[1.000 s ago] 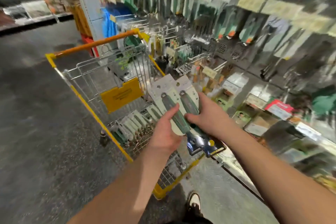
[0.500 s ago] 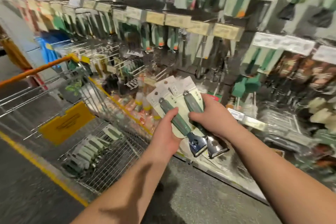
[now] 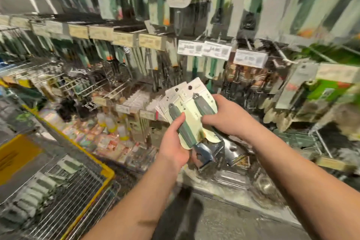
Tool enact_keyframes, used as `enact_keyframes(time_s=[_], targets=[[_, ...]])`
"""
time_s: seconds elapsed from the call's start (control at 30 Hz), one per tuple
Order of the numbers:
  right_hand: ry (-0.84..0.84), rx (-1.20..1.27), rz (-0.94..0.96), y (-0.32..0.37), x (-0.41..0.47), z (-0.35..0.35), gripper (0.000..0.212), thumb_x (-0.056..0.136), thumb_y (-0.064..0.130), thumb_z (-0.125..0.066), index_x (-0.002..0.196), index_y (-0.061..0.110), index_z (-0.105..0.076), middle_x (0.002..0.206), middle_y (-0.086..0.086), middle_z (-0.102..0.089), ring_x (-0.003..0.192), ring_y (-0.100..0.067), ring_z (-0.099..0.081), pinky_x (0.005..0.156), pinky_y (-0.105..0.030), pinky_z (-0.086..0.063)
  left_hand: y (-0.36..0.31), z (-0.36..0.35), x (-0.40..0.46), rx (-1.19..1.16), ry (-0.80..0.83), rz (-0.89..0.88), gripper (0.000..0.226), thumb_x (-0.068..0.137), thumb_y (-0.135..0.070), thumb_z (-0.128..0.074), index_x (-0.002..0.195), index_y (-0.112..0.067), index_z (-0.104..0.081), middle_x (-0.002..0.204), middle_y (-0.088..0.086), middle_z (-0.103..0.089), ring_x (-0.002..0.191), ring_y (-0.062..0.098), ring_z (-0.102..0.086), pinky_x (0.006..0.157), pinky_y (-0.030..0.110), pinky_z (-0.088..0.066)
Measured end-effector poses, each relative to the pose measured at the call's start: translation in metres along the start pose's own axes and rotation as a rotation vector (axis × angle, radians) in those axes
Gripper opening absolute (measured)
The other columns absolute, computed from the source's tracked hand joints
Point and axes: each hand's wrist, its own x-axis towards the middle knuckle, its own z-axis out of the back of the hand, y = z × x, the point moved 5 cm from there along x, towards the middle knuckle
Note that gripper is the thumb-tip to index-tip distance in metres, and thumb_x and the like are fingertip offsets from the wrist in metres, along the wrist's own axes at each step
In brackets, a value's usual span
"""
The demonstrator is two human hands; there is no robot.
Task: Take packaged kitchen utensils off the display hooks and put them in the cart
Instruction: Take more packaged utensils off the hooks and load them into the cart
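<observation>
Both hands hold a fanned stack of carded utensil packs (image 3: 187, 103) in front of the display wall: the left hand (image 3: 175, 142) has its grip around the green handle of the nearer pack, thumb lying along it, while the right hand (image 3: 224, 117) closes its grip over the handle of the pack beside it, fingers curled across the card. The packs sit at mid-height, above the shelf edge and well to the right of the cart.

Behind them the display wall (image 3: 136, 54) fills the view, rows of hanging green-and-grey packaged tools, heavily blurred. Price tags (image 3: 204, 49) run along a rail across it, yellowish on the left and white on the right. Wire hooks (image 3: 81, 87) stick out at left, some bare.

At lower left stands the cart (image 3: 105, 173), a wire basket with a yellow rim; several similar packs (image 3: 35, 191) already lie on its mesh floor, and a yellow panel (image 3: 15, 156) shows at its far side. Below the wall, a low shelf (image 3: 109, 136) carries small shiny packets and bottles. The floor (image 3: 224, 220) is dark and speckled.

Metal blades (image 3: 206, 154) of the held tools stick out below the cards, just beside the left palm.
</observation>
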Motion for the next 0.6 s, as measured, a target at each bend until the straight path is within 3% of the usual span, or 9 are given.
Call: enact_keyframes(time_s=[0.07, 0.17, 0.27, 0.37, 0.5, 0.6], targets=[[-0.057, 0.019, -0.006, -0.014, 0.0, 0.017, 0.056, 0.084, 0.031, -0.071, 0.134, 0.023, -0.048, 0.107, 0.006, -0.062, 0.092, -0.016, -0.06, 0.071, -0.029, -0.043, 0.012, -0.016, 0.007, -0.014, 0.006, 0.005, 0.039, 0.099, -0.031, -0.055, 0.13, -0.009, -0.065, 0.125, 0.017, -0.069, 0.114, 0.035, -0.064, 0.101, 0.049, -0.049], [-0.099, 0.039, -0.012, -0.03, 0.002, 0.037, 0.053, 0.084, 0.031, -0.071, 0.131, 0.022, -0.049, 0.107, 0.006, -0.062, 0.092, -0.017, -0.06, 0.071, -0.03, -0.042, 0.022, -0.033, 0.016, 0.003, -0.015, -0.01, 0.038, 0.097, -0.031, -0.059, 0.128, -0.011, -0.066, 0.122, 0.016, -0.071, 0.106, 0.034, -0.067, 0.091, 0.046, -0.053], [-0.121, 0.046, -0.019, -0.039, 0.003, 0.05, 0.048, 0.084, 0.03, -0.07, 0.127, 0.022, -0.049, 0.101, 0.008, -0.06, 0.086, -0.014, -0.059, 0.066, -0.029, -0.042, 0.023, -0.048, 0.02, 0.017, -0.015, -0.013, 0.035, 0.096, -0.031, -0.061, 0.125, -0.012, -0.068, 0.121, 0.015, -0.071, 0.111, 0.034, -0.066, 0.094, 0.047, -0.052], [-0.153, 0.064, 0.001, -0.039, 0.005, 0.062, 0.042, 0.084, 0.029, -0.069, 0.121, 0.028, -0.049, 0.099, 0.012, -0.063, 0.08, -0.005, -0.061, 0.063, -0.027, -0.046, 0.016, -0.062, 0.022, 0.031, -0.019, -0.05, 0.028, 0.094, -0.029, -0.064, 0.117, -0.013, -0.07, 0.115, 0.014, -0.074, 0.099, 0.032, -0.07, 0.089, 0.045, -0.055], [-0.152, 0.043, -0.01, -0.032, 0.008, 0.075, 0.054, 0.085, 0.031, -0.066, 0.134, 0.025, -0.045, 0.098, 0.01, -0.065, 0.08, -0.009, -0.065, 0.069, -0.029, -0.054, -0.001, -0.084, 0.019, 0.068, 0.016, -0.078, 0.023, 0.096, -0.028, -0.062, 0.112, -0.012, -0.07, 0.104, 0.014, -0.076, 0.089, 0.031, -0.072, 0.083, 0.044, -0.056], [-0.185, 0.066, -0.047, -0.025, 0.01, 0.085, 0.069, 0.084, 0.033, -0.066, 0.145, 0.019, -0.037, 0.103, 0.004, -0.066, 0.078, -0.015, -0.068, 0.066, -0.033, -0.056, -0.015, -0.096, 0.017, 0.093, 0.02, -0.086, 0.024, 0.093, -0.028, -0.066, 0.11, -0.011, -0.071, 0.102, 0.014, -0.077, 0.087, 0.032, -0.072, 0.087, 0.047, -0.056]])
